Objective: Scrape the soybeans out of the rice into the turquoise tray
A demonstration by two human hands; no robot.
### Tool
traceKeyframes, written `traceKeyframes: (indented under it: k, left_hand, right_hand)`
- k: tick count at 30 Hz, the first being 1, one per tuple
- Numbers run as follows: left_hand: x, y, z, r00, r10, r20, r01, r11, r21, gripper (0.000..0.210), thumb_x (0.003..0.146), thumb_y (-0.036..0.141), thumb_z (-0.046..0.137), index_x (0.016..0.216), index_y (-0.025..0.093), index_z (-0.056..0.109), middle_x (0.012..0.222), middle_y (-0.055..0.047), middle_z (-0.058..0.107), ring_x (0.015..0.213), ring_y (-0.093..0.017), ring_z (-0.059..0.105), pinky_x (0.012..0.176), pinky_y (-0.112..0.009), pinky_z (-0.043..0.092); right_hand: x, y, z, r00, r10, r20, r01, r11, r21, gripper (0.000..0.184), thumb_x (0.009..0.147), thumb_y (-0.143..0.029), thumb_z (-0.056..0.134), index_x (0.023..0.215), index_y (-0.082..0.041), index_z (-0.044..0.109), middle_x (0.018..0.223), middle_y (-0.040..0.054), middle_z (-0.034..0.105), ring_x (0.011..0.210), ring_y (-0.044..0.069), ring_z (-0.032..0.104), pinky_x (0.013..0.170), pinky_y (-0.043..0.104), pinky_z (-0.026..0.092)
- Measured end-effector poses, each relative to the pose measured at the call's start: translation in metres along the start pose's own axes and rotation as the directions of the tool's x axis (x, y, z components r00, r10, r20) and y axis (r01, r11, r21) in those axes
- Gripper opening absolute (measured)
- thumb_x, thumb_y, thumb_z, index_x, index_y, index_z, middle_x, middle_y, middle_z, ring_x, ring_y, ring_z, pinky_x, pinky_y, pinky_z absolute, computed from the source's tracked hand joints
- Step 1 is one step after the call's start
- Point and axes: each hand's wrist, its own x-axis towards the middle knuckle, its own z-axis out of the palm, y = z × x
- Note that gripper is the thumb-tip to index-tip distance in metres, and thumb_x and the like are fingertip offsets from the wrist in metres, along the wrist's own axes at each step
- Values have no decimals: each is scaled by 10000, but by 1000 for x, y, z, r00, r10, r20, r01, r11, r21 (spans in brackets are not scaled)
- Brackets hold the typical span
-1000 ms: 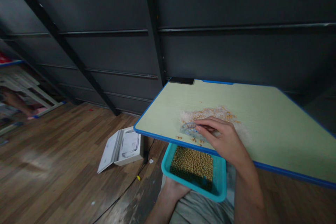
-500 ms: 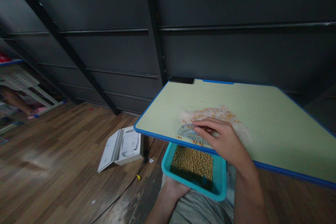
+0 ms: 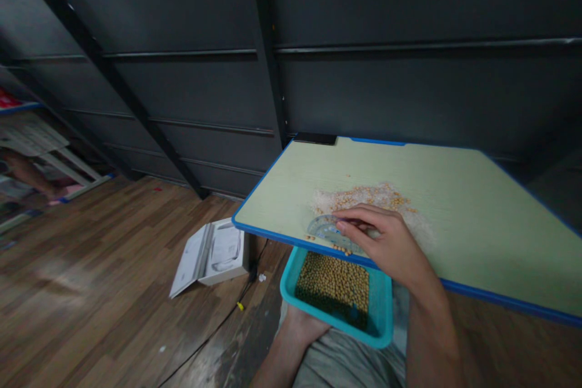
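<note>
My right hand (image 3: 384, 239) pinches a clear plastic protractor (image 3: 325, 225) between thumb and fingers, low over the table near its front edge. Several soybeans (image 3: 342, 249) lie between the protractor and that edge. Beyond it spreads a pile of white grains mixed with soybeans (image 3: 370, 195). Below the table edge, a teal plastic basket (image 3: 382, 315) holds many soybeans (image 3: 334, 279). Under the basket my left hand (image 3: 304, 324) supports it from below; its fingers are mostly hidden by the basket.
The pale green table (image 3: 482, 212) has a blue rim and stands against a dark panelled wall (image 3: 409, 97). A black flat object (image 3: 315, 139) lies at its back left corner. On the wooden floor are an opened white box (image 3: 225, 253) and a black cable (image 3: 204, 342).
The few soybeans by the front edge have shifted slightly left and closer together in front of the protractor. My left hand and the basket stay in place.
</note>
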Motion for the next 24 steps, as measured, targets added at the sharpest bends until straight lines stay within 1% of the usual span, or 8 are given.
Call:
traceKeyframes:
  k: [8, 12, 15, 19, 24]
  left_hand:
    - [-2, 1, 11, 1000, 0, 11, 0, 1000, 6, 396, 917, 311, 398, 1103, 283, 747, 1216, -66, 762, 1253, -309, 602, 1112, -555, 360]
    - [-2, 1, 15, 1000, 3, 11, -3, 1000, -2, 393, 918, 309, 399, 1053, 279, 766, 1164, -71, 782, 1257, -306, 599, 1116, -556, 356]
    - [-1, 1, 13, 1000, 1, 14, -1, 1000, -4, 387, 915, 313, 406, 1041, 266, 770, 1182, -77, 775, 1261, -307, 596, 1117, -561, 351]
    - [-1, 0, 7, 1000, -1, 23, 1, 1000, -3, 392, 923, 330, 400, 1067, 272, 760, 1245, -69, 748, 1268, -302, 591, 1112, -544, 361]
    - [0, -1, 2, 999, 19, 35, -19, 1000, -1, 400, 931, 410, 406, 1184, 320, 703, 1295, -57, 723, 1270, -313, 591, 1095, -555, 374]
  right_hand:
    - [0, 0, 0, 1000, -1, 8, 1, 1000, 3, 197, 904, -219, 634, 1033, -295, 763, 992, 2, 759, 864, 178, 690, 753, 326, 551]
    - [-1, 0, 0, 1000, -1, 13, 1, 1000, 5, 190, 904, -210, 639, 1028, -285, 762, 988, -1, 759, 859, 167, 690, 753, 311, 549]
    - [-1, 0, 0, 1000, 3, 17, -3, 1000, 4, 187, 904, -213, 639, 1025, -285, 762, 989, 4, 759, 859, 173, 690, 753, 319, 550]
    - [0, 1, 1, 1000, 4, 13, -4, 1000, 6, 190, 903, -217, 635, 1027, -287, 761, 989, 12, 759, 859, 183, 689, 746, 330, 549]
    - [1, 1, 2, 1000, 1, 14, -1, 1000, 0, 184, 903, -226, 633, 1019, -286, 761, 980, 20, 760, 853, 193, 691, 744, 342, 554]
